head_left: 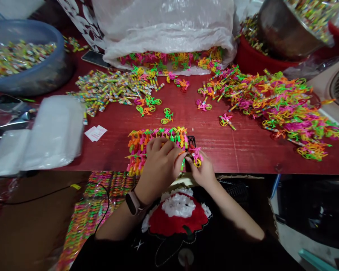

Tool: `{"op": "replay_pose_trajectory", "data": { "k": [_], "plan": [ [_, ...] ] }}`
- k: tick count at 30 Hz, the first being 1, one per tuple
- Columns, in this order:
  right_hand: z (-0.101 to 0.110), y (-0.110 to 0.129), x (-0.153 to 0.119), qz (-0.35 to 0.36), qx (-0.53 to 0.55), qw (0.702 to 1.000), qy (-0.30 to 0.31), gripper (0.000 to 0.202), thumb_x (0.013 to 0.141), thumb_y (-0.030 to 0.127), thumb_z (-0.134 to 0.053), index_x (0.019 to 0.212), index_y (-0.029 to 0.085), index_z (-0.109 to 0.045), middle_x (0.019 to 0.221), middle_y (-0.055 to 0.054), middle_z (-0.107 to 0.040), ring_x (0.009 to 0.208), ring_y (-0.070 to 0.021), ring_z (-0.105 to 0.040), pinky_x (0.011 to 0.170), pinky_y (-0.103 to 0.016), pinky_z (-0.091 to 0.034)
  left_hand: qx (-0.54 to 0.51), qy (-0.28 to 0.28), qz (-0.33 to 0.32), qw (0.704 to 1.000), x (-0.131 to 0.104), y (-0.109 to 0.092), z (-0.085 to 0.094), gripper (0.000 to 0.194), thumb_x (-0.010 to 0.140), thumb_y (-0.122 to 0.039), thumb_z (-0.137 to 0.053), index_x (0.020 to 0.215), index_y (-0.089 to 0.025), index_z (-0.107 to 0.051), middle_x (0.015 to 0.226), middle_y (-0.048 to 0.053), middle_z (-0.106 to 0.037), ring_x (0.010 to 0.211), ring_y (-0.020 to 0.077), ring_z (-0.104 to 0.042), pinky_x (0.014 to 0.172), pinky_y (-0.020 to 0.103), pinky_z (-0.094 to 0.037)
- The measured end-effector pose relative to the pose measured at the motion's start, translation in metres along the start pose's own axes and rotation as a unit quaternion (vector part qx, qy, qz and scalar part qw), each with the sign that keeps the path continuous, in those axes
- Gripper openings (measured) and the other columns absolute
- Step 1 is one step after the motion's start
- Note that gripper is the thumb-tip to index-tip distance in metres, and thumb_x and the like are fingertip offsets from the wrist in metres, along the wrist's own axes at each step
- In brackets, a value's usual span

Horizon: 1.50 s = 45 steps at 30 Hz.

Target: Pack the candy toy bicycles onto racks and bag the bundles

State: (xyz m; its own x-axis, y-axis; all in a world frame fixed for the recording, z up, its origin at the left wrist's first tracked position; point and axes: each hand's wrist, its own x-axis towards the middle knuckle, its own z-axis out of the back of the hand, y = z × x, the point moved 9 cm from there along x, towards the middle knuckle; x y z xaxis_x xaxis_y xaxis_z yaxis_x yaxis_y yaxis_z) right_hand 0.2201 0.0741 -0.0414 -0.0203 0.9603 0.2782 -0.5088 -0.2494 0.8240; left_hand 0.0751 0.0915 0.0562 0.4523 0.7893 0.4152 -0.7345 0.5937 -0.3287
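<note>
Rows of small plastic pieces (137, 145) in orange, pink, green and yellow stand close together at the table's front edge. My left hand (164, 160) reaches over their right part, fingers bent, thumb and fingertips meeting near the row's end; what they grip is too small to name. Just to the right, my right hand (202, 169) is closed on a pink and yellow plastic piece (197, 156). Part of a black rack (191, 141) shows behind the fingers. The lower middle of the rows is hidden by my left hand.
Coloured pieces are heaped (282, 101) on the right, and candy tubes (107, 88) on the left. Clear bags (55, 131) and paper cards (95, 133) lie at left. A white sack (169, 37), a blue basin (48, 71) and a red tub (265, 62) stand behind.
</note>
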Motion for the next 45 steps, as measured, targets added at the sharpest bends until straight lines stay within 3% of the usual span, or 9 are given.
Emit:
{"op": "replay_pose_trajectory", "data": {
  "k": [5, 11, 15, 23, 28, 32, 34, 40, 45],
  "plan": [
    [-0.003, 0.004, -0.005, 0.056, -0.1, 0.993, -0.001, 0.022, 0.088, 0.006, -0.056, 0.102, 0.021, -0.064, 0.099, -0.011, -0.071, 0.094, -0.0263, -0.068, 0.081, -0.038, -0.06, -0.014, -0.008, -0.012, 1.0, 0.003, -0.001, 0.001, 0.009, 0.099, -0.025, -0.065, 0.097, -0.02, -0.072, 0.096, 0.006, -0.071, 0.106, 0.0305, -0.056, 0.096, 0.053, -0.044],
    [-0.014, 0.006, 0.008, 0.05, -0.158, 0.98, 0.112, 0.023, 0.082, 0.001, -0.057, 0.095, 0.019, -0.063, 0.097, -0.01, -0.068, 0.09, -0.0251, -0.065, 0.084, -0.04, -0.059, -0.03, -0.011, -0.016, 0.999, 0.004, 0.001, -0.002, 0.008, 0.098, -0.024, -0.066, 0.092, -0.02, -0.069, 0.093, 0.006, -0.069, 0.105, 0.0294, -0.056, 0.096, 0.052, -0.046],
    [-0.017, 0.01, 0.014, 0.048, -0.179, 0.972, 0.147, 0.027, 0.08, -0.001, -0.055, 0.098, 0.017, -0.065, 0.096, -0.011, -0.067, 0.09, -0.0245, -0.064, 0.085, -0.039, -0.058, -0.035, -0.012, -0.019, 0.999, 0.003, 0.002, -0.002, 0.007, 0.098, -0.024, -0.066, 0.095, -0.019, -0.069, 0.095, 0.006, -0.069, 0.106, 0.029, -0.056, 0.097, 0.051, -0.047],
    [-0.016, 0.007, 0.003, 0.088, -0.141, 0.981, 0.104, 0.032, 0.082, 0.001, -0.053, 0.105, 0.019, -0.066, 0.103, -0.012, -0.068, 0.099, -0.026, -0.065, 0.089, -0.042, -0.06, -0.03, 0.005, -0.014, 0.999, 0.001, 0.003, -0.004, 0.005, 0.098, -0.024, -0.066, 0.098, -0.019, -0.065, 0.097, 0.007, -0.069, 0.108, 0.0301, -0.056, 0.097, 0.052, -0.047],
    [-0.015, 0.009, 0.002, 0.109, -0.091, 0.987, 0.078, 0.026, 0.09, 0.008, -0.05, 0.106, 0.02, -0.065, 0.104, -0.011, -0.067, 0.101, -0.0264, -0.064, 0.09, -0.043, -0.059, -0.037, 0.027, -0.044, 0.998, 0.006, -0.014, -0.005, 0.032, 0.096, -0.028, -0.069, 0.128, -0.022, -0.064, 0.122, 0.009, -0.07, 0.117, 0.0324, -0.055, 0.108, 0.057, -0.041],
    [-0.014, 0.006, 0.003, 0.091, -0.059, 0.992, 0.067, 0.021, 0.094, 0.013, -0.05, 0.106, 0.021, -0.065, 0.101, -0.01, -0.065, 0.097, -0.0247, -0.063, 0.087, -0.042, -0.058, -0.04, 0.039, -0.052, 0.997, 0.013, -0.021, -0.013, 0.008, 0.097, -0.024, -0.067, 0.103, -0.022, -0.071, 0.105, 0.006, -0.074, 0.112, 0.0321, -0.056, 0.107, 0.058, -0.039],
    [-0.013, 0.005, 0.003, 0.079, -0.04, 0.994, 0.067, 0.021, 0.095, 0.016, -0.051, 0.109, 0.022, -0.065, 0.103, -0.009, -0.066, 0.097, -0.0241, -0.063, 0.085, -0.04, -0.057, -0.043, 0.036, -0.038, 0.998, 0.015, -0.018, -0.015, 0.006, 0.097, -0.022, -0.066, 0.094, -0.021, -0.07, 0.097, 0.005, -0.073, 0.109, 0.0314, -0.056, 0.103, 0.055, -0.041],
    [-0.007, 0.006, 0.005, 0.047, -0.068, 0.996, 0.031, 0.017, 0.097, 0.017, -0.053, 0.102, 0.022, -0.069, 0.095, -0.008, -0.07, 0.093, -0.0263, -0.056, 0.085, -0.045, -0.049, -0.05, 0.039, -0.02, 0.998, 0.015, -0.011, -0.02, 0.011, 0.1, -0.026, -0.063, 0.093, -0.02, -0.069, 0.094, 0.006, -0.072, 0.104, 0.0301, -0.057, 0.097, 0.052, -0.043],
    [-0.01, 0.009, 0.01, 0.038, -0.094, 0.993, 0.061, 0.016, 0.092, 0.011, -0.055, 0.093, 0.022, -0.066, 0.09, -0.008, -0.066, 0.096, -0.0277, -0.052, 0.083, -0.044, -0.046, -0.045, 0.04, -0.022, 0.998, 0.015, -0.011, -0.021, 0.006, 0.097, -0.021, -0.064, 0.092, -0.02, -0.068, 0.096, 0.007, -0.072, 0.104, 0.0304, -0.057, 0.097, 0.051, -0.044]
  ]
}}
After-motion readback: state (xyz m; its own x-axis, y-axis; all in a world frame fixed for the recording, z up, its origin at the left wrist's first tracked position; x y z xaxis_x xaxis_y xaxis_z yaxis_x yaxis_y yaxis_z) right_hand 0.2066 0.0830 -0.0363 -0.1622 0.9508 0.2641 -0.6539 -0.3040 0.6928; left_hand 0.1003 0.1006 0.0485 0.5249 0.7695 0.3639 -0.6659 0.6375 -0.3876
